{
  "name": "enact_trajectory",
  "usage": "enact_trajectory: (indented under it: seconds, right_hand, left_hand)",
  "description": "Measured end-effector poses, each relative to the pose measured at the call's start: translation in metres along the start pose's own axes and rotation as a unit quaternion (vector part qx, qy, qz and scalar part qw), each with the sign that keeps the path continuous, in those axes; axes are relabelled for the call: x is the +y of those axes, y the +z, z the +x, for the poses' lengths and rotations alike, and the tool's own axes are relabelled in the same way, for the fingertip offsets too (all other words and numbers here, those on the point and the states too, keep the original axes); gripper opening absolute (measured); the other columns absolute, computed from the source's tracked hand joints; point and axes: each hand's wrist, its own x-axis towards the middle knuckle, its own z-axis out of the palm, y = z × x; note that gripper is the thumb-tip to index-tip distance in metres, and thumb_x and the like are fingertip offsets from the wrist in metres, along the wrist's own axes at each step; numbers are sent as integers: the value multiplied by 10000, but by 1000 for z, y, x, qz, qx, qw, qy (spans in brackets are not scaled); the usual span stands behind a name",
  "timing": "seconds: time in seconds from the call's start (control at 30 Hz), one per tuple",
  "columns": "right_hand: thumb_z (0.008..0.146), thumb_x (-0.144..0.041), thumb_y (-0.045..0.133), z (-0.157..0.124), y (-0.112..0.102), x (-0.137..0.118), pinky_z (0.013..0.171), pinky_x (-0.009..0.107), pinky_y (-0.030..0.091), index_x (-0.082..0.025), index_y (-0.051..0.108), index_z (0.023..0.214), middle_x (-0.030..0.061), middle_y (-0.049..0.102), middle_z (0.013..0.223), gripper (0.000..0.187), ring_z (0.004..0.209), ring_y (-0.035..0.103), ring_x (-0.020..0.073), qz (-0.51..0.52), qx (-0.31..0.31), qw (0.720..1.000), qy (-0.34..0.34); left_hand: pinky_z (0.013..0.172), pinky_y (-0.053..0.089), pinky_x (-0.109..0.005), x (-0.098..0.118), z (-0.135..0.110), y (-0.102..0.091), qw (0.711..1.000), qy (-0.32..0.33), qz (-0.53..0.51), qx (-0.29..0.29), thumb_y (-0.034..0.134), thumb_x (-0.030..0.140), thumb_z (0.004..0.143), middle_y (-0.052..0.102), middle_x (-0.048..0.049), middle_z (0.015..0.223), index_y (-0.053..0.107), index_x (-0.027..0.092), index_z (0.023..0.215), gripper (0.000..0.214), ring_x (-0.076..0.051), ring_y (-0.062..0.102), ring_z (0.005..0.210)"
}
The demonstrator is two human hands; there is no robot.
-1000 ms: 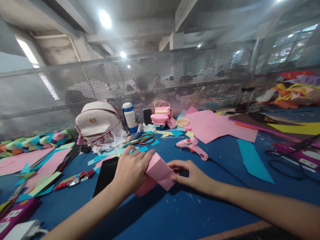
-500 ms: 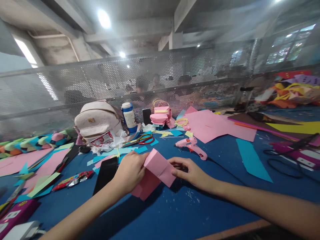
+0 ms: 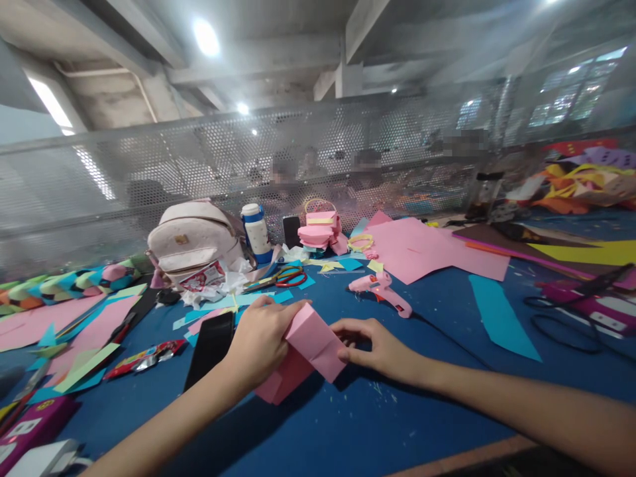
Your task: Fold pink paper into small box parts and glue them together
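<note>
Between my hands is a folded pink paper piece (image 3: 314, 341), box-like, tilted above the blue table. My left hand (image 3: 261, 338) is closed on its upper left side, thumb along the top edge. At its right edge my right hand (image 3: 370, 344) pinches the paper between thumb and fingers, some of which are hidden behind it. A darker pink flap hangs below the left hand. Beyond my right hand lies a pink glue gun (image 3: 380, 291) with a black cord. Partly behind my left forearm lies a black phone (image 3: 211, 348).
Scissors (image 3: 278, 278) lie among blue paper scraps. A white backpack (image 3: 193, 235), a bottle (image 3: 257, 232) and a pink paper model (image 3: 320, 232) stand along the perforated metal screen (image 3: 209, 159). Pink sheets (image 3: 412, 245) and a blue strip (image 3: 501, 318) lie to the right.
The folded pink paper has shifted slightly left and down, its lower flap swinging a little to the left. Both hands keep their hold on it.
</note>
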Motion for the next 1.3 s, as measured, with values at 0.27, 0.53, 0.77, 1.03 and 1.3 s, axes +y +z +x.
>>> enact_trajectory:
  seconds: [0.27,0.53,0.77,1.03,1.3]
  right_hand:
    - [892,-429,637,0,0,-1,711,246,431,-169,647,1205,41,676,1007,407,791,549,151,-15,-7,1000,-12]
    - [882,-455,638,0,1,-3,683,246,425,-161,659,1177,38,684,947,417,735,536,143,-46,-19,999,-20]
    - [875,-460,643,1,1,-4,684,252,428,-176,666,1139,38,682,945,388,734,536,147,-55,-16,998,-21]
    - [880,-461,634,0,2,-5,676,248,421,-158,670,1129,37,679,915,393,725,531,148,-55,-18,998,-20]
    - [893,-459,617,1,2,-5,692,250,429,-164,668,1146,42,685,955,392,745,544,154,-55,-17,998,-23]
  left_hand:
    - [725,424,-349,-1,0,2,1000,2,24,-6,415,27,705,749,-37,903,450,225,1424,746,-248,621,774]
    - [804,444,-380,-2,-2,5,998,49,0,28,453,12,710,741,-42,1110,645,192,1201,557,-237,672,886]
    - [788,457,-405,-2,-2,6,997,67,27,37,424,-15,655,741,-54,1088,517,179,1344,722,-247,679,887]
    - [744,448,-406,-6,-5,11,974,143,132,120,420,-4,748,741,-68,802,475,77,1343,603,-234,657,686]
    - [716,458,-389,-4,-4,8,953,173,191,161,384,-22,801,713,-61,701,532,35,1257,482,-211,640,629]
